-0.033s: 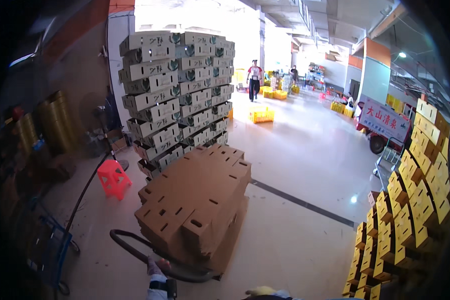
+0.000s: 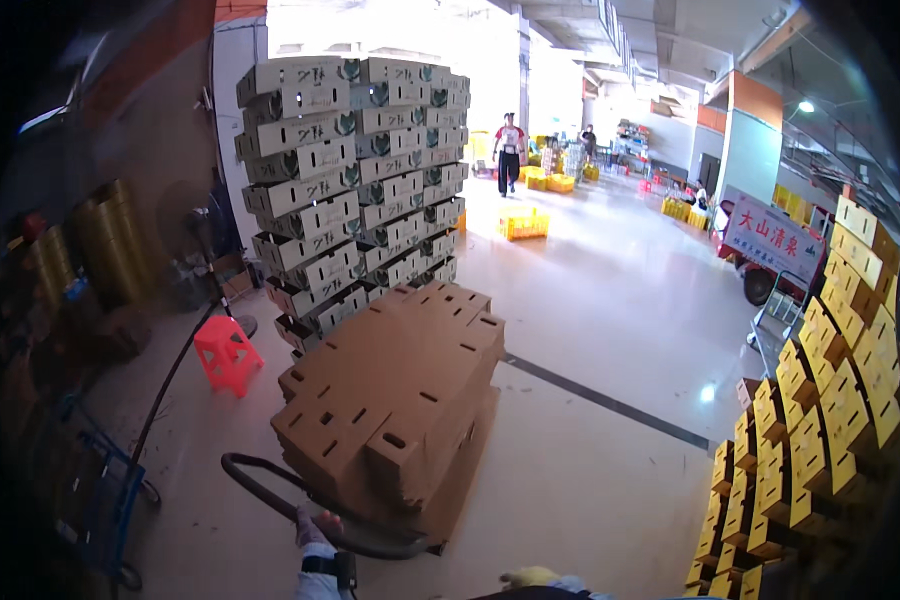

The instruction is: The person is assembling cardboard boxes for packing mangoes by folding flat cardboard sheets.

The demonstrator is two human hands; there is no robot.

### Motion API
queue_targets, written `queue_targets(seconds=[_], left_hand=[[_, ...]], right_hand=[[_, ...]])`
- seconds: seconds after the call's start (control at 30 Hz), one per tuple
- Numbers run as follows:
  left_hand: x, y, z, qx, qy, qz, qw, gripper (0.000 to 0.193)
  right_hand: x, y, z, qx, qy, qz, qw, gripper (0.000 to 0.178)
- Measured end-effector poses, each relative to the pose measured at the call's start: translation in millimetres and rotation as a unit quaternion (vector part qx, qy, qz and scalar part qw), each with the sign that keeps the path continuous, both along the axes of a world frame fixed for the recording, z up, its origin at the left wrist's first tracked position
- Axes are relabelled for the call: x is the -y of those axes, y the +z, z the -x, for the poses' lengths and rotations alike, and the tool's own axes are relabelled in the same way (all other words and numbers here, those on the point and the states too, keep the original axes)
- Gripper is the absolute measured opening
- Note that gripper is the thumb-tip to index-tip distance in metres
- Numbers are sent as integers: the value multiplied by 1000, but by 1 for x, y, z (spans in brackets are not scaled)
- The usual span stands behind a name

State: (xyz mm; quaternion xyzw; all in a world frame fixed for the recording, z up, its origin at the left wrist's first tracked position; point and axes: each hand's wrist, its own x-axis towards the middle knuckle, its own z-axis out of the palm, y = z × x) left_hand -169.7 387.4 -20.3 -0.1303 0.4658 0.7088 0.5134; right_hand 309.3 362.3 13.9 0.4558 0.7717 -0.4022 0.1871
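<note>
My left hand (image 2: 318,527), with a dark band at the wrist, is closed around the black curved handle (image 2: 270,497) of a cart. A pile of flat brown cardboard (image 2: 385,375) with slotted holes lies on the cart in front of the handle. At the bottom edge, right of the handle, part of my right hand (image 2: 530,577) shows in a pale yellow glove. It touches neither the handle nor the cardboard, and its fingers are too cut off to read. Right behind the cardboard rises a tall stack of pale printed cartons (image 2: 305,165).
To the left are a red plastic stool (image 2: 227,355), a floor fan (image 2: 208,235) and a blue hand cart (image 2: 110,490). Stacked yellow cartons (image 2: 810,440) line the right side. Farther off stand yellow crates (image 2: 523,224), a walking person (image 2: 509,155) and a red vehicle with a signboard (image 2: 770,240).
The view has shifted very slightly. My right hand sits a little farther right, and the distant person's legs and arms have changed position. My left hand keeps its hold on the handle.
</note>
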Motion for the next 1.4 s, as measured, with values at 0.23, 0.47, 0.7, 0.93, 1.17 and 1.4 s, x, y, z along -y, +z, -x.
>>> queue_targets(seconds=[0.23, 0.47, 0.7, 0.93, 1.17, 1.4], left_hand=[[-81, 31, 11, -37, 30, 45, 998, 46], [-164, 13, 50, -144, 92, 77, 982, 36], [-213, -8, 94, -244, 87, 29, 965, 33], [-287, -8, 56, -282, 106, 232, 925, 46], [-316, -2, 70, -275, 128, 303, 903, 48], [-404, 7, 4, -291, 147, 300, 896, 51]], right_hand=[[-8, -20, -84, 33, -262, 0, 965, 44], [-41, -45, -141, 126, -361, 49, 923, 42], [-147, -91, -184, 143, -348, 108, 920, 39], [-330, -100, -285, 108, -300, 29, 947, 37], [-565, -31, -269, 55, -257, -80, 962, 33], [-656, -53, -255, 76, -168, 6, 983, 37]])
